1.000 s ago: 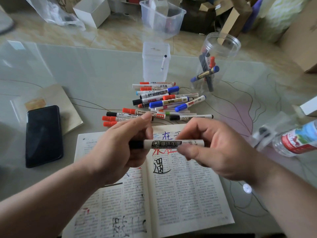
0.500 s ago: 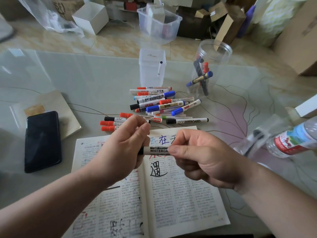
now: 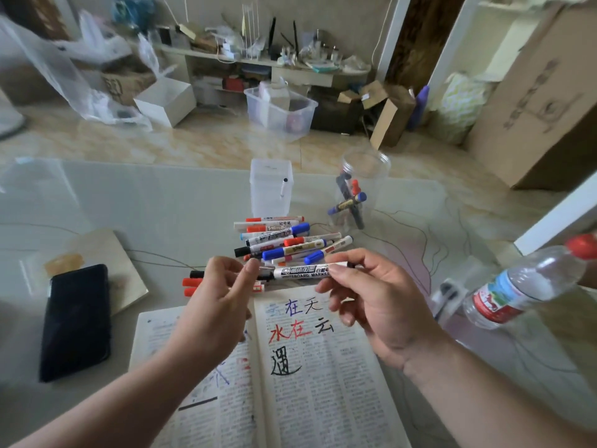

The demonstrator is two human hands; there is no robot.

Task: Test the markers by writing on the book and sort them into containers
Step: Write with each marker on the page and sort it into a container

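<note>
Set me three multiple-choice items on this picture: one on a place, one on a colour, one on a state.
1. The phone lies:
A. left of the book
B. right of it
C. on it

2. The cap of the bottle is:
A. blue
B. red
C. green

3. The right hand:
A. lies flat
B. hangs empty
C. pinches a marker

Answers:
1 A, the phone lies out past the book's left page.
2 B, the cap at the right edge shows red.
3 C, thumb and fingers close on the white barrel above the book.
</note>
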